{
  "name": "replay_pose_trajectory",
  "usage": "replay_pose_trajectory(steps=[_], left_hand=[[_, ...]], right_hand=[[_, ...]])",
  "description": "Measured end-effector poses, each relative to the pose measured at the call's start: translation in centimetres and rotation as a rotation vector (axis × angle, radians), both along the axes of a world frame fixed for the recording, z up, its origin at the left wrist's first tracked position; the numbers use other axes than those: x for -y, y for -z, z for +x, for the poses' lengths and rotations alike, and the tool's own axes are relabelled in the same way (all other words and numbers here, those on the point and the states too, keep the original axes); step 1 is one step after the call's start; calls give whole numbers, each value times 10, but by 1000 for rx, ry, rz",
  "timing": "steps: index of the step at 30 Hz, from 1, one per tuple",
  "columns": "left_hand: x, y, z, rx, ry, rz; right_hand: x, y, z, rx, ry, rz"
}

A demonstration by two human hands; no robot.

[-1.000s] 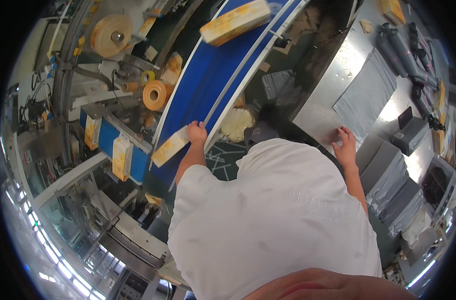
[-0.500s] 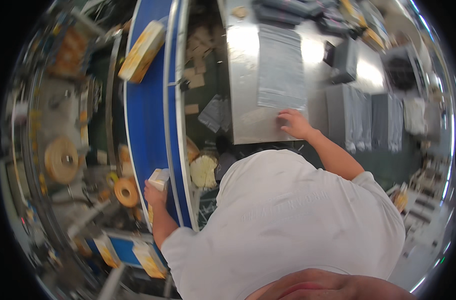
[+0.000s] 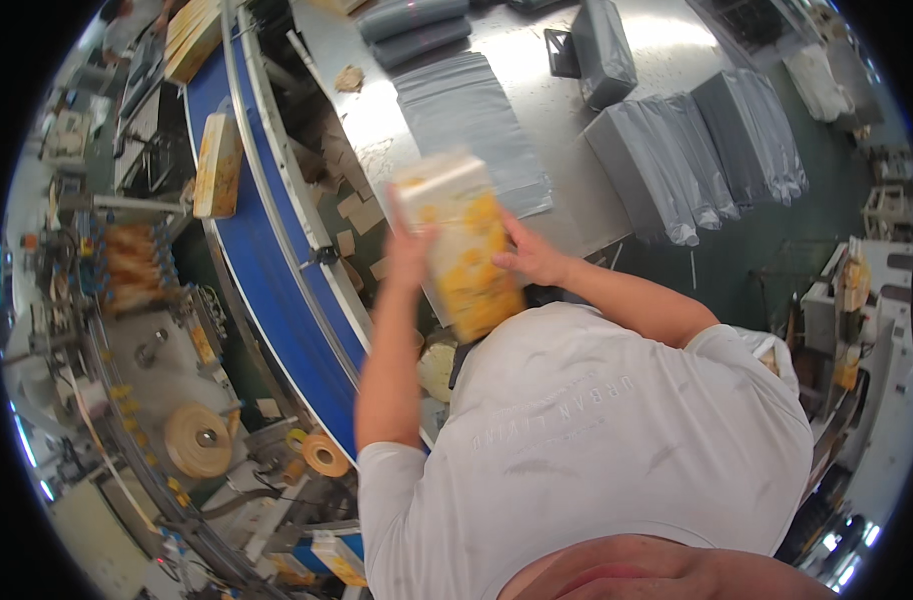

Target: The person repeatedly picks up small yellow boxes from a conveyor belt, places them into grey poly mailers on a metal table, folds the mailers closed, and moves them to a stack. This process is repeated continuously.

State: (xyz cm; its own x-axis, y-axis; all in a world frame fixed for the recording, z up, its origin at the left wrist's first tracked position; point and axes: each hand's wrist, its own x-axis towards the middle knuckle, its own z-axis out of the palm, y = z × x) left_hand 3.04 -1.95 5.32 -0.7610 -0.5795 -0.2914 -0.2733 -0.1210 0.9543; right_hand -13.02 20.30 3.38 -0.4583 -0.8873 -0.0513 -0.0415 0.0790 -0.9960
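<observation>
A long white package with a yellow flower print (image 3: 467, 255) is held upright between my two hands in front of my body, slightly blurred by motion. My left hand (image 3: 409, 252) grips its left side. On the opposite side my right hand (image 3: 535, 256) is closed against it, thumb and fingers at its edge. Just beyond the package, a stack of flat grey plastic bags (image 3: 472, 120) lies on the metal table (image 3: 587, 215). The package covers the near corner of that table.
To my left runs a blue conveyor belt (image 3: 262, 265) with a metal rail, carrying another yellow-printed package (image 3: 219, 165). Filled grey bags (image 3: 637, 170) stand along the table's right side. Rolled grey bags (image 3: 417, 30) lie at the back. Tape rolls (image 3: 197, 440) sit on machinery at lower left.
My left hand has lifted a package off the conveyor and brought it rightward before my body. My right hand has left the table and taken hold of it too. The view has turned.
</observation>
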Motion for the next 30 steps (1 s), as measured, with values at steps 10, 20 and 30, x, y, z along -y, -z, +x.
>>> replay_pose_trajectory(steps=[10, 20, 30], left_hand=[[-25, 73, -111, -21, -164, 56], [-27, 14, -137, 226, 565, -628], [-87, 87, -106, 99, -89, -585]], right_hand=[[-49, 60, -105, -541, -5, 258], [-13, 31, -137, -818, -161, 464], [-39, 4, -131, -844, -311, 242]])
